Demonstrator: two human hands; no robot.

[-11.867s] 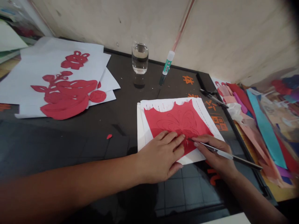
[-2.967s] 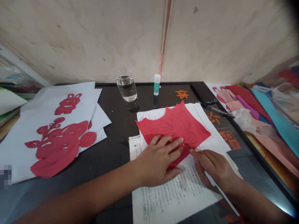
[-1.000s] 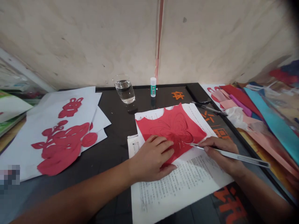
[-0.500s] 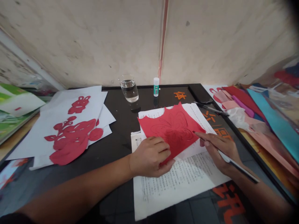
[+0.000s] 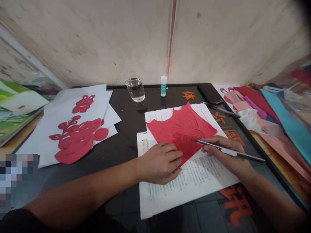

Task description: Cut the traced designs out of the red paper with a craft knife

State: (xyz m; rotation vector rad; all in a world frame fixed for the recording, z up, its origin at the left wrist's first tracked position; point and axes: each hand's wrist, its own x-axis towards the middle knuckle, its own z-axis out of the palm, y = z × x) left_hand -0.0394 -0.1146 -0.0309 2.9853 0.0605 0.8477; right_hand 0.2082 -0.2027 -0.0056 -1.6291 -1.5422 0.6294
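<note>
While the left hand [image 5: 159, 161] lies flat, pinning the red paper [image 5: 182, 129], the right hand [image 5: 225, 152] grips a slim silver tool [image 5: 228, 151], tip on the sheet. Careful: that tip could slip toward the left fingers, or the paper could skid on the printed pages [image 5: 189, 187]. It's jagged-topped and faintly line-drawn, lying mid-surface.

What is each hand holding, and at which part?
Right hand: thin pen-like tool, gripped near its front end. Left hand: nothing held, it presses down the red paper.

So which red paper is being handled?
The red sheet with drawn lines: left hand presses it, right hand holds a pen over it. The cut-outs lie at left.
</note>
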